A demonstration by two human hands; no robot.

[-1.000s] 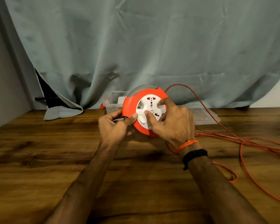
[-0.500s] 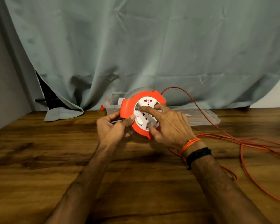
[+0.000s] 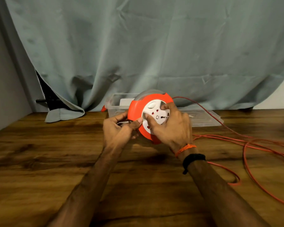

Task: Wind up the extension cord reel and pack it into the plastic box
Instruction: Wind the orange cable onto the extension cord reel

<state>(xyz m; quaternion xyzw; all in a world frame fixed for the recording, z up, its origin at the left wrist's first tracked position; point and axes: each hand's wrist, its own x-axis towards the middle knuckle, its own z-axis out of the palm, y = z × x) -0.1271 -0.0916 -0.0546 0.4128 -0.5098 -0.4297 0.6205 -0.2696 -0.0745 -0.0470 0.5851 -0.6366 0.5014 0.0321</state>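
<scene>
An orange extension cord reel (image 3: 135,110) with a white socket face stands tilted on its edge above the wooden table (image 3: 56,161). My left hand (image 3: 117,130) grips its left rim, thumb on the orange edge. My right hand (image 3: 172,126) lies over the white socket disc with fingers spread on it. The orange cord (image 3: 246,145) leaves the reel's top right and lies in loose loops on the table to the right. A clear plastic box (image 3: 115,102) sits just behind the reel, partly hidden by it.
A clear lid (image 3: 203,118) lies flat to the right of the box. A grey-green curtain (image 3: 138,46) hangs behind the table, its hem resting on the back left corner. A grey wall (image 3: 0,95) borders the left side.
The white socket disc has turned under my right hand: the oval button went from lower left to the top. My right hand swung round with it. The cord arc at the reel sits lower.
</scene>
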